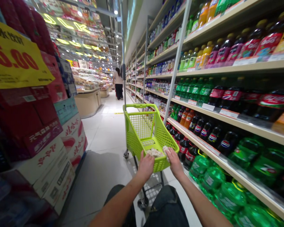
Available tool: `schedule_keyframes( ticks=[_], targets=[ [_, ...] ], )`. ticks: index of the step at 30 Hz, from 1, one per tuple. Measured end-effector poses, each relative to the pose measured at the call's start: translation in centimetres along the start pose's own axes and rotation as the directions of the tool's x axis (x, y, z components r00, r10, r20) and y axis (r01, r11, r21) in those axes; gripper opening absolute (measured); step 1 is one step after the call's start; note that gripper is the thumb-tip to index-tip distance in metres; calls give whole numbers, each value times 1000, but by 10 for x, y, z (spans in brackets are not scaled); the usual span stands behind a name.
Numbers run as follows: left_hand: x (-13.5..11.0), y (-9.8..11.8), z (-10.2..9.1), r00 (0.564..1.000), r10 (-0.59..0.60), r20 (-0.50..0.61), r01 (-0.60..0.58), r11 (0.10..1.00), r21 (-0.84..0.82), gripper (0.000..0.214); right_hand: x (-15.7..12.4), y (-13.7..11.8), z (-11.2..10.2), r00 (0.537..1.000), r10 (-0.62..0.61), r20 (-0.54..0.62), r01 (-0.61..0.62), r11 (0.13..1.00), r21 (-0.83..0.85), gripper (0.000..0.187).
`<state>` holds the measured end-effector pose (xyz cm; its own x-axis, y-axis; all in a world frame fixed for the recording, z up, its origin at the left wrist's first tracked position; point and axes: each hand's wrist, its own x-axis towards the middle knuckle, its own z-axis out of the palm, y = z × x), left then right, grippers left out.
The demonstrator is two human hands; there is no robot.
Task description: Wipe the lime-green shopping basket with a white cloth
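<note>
A lime-green shopping cart point(137, 126) with a perforated plastic basket stands in front of my knees. My left hand point(146, 165) is closed at the near left corner of its basket. Right beside those fingers, inside the basket, lies a crumpled whitish cloth-like piece point(155, 153). My right hand point(174, 159) is closed at the near right rim, with a similar crumpled whitish piece point(166, 150) against its fingers. Whether the two pieces are joined cannot be seen. Both sets of fingertips are partly hidden.
Drink shelves point(203, 107) run along the right, with large green bottles point(213, 181) at floor level. Stacked cartons point(54, 164) under a yellow price sign point(16, 60) flank the left. Ahead, a person point(118, 83) stands in the tiled aisle point(97, 135) near a display counter point(87, 101).
</note>
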<state>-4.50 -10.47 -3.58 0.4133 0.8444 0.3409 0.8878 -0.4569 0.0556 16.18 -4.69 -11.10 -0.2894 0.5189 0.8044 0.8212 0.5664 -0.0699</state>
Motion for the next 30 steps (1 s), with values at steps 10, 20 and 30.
schedule_keyframes(
  ticks=[10, 20, 30],
  targets=[
    [23, -23, 8, 997, 68, -45, -71, 996, -49, 50, -6, -46, -21, 988, 148, 47, -153, 979, 131, 58],
    [34, -54, -4, 998, -29, -58, 26, 998, -58, 37, -5, -44, -23, 970, 243, 18, -243, 962, 123, 57],
    [40, -66, -13, 997, -81, 2, 80, 995, 55, 44, -2, -30, -16, 960, 275, -59, -271, 960, 71, 55]
  ],
)
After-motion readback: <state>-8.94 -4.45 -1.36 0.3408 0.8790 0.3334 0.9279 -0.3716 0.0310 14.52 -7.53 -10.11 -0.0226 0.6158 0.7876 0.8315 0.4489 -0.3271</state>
